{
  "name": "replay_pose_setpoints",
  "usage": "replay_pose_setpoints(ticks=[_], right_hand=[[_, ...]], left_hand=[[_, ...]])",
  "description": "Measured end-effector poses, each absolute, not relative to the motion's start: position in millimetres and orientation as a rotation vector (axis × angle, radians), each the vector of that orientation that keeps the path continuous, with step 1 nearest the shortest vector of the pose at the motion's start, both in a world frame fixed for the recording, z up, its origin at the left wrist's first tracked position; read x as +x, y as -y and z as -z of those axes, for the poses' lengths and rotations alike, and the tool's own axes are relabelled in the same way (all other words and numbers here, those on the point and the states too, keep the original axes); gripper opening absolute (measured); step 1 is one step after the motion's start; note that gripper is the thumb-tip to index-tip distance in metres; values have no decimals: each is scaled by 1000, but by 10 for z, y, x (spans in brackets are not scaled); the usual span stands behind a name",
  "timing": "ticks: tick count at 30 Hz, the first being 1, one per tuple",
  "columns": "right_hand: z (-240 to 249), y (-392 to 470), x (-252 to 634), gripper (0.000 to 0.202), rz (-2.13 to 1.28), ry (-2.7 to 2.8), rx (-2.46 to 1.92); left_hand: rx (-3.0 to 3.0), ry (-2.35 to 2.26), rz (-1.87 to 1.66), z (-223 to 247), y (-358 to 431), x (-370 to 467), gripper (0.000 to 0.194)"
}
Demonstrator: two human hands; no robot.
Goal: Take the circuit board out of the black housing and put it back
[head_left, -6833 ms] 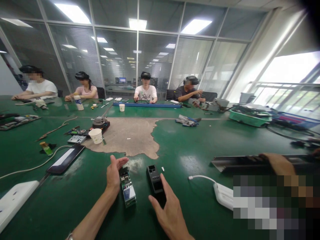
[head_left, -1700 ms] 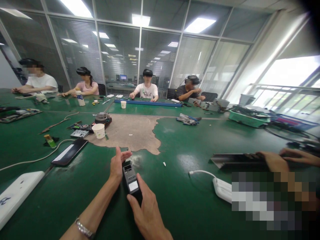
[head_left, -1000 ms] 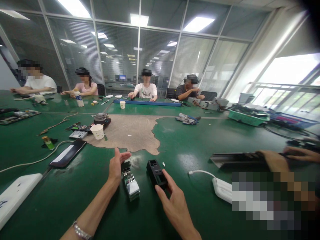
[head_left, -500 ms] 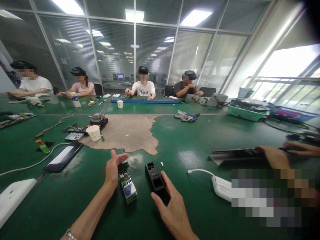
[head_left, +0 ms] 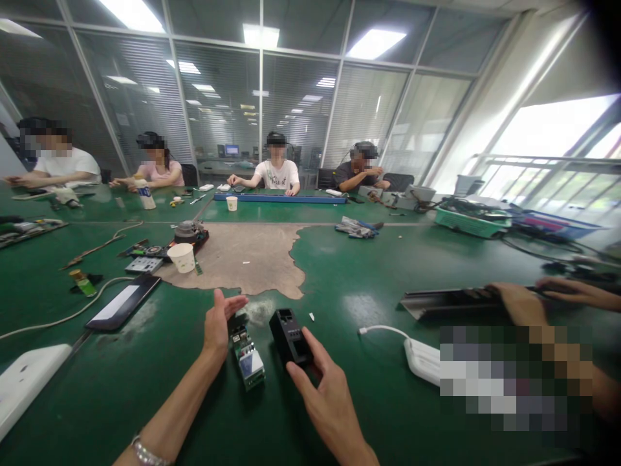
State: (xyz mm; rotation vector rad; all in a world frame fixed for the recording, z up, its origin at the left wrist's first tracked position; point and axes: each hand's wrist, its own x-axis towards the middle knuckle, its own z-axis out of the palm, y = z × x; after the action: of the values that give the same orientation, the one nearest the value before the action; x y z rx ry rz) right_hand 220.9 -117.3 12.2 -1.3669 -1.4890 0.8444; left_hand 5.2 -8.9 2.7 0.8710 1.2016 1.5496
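A black casing (head_left: 290, 338) is gripped at its near end between the thumb and fingers of the right hand (head_left: 332, 404), and is held just to the right of a circuit board (head_left: 249, 366) that is laid on the green table (head_left: 383, 408). The left hand (head_left: 217, 329) is held open with fingers extended, just beside the board's far end, though whether the board is touched by it cannot be told. Farther off, a paper cup (head_left: 182, 259) and a phone (head_left: 123, 303) are seen on the left
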Motion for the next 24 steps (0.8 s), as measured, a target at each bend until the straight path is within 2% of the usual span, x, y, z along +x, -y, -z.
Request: replay_pose_setpoints(ticks=[7, 24], right_hand=[[-387, 1203, 1819, 61, -859, 1619, -1263], [-228, 1192, 1514, 64, -542, 1918, -1209]], left_hand=[[845, -1190, -1527, -42, 74, 11, 76], [848, -1195, -1489, 9, 25, -56, 76]])
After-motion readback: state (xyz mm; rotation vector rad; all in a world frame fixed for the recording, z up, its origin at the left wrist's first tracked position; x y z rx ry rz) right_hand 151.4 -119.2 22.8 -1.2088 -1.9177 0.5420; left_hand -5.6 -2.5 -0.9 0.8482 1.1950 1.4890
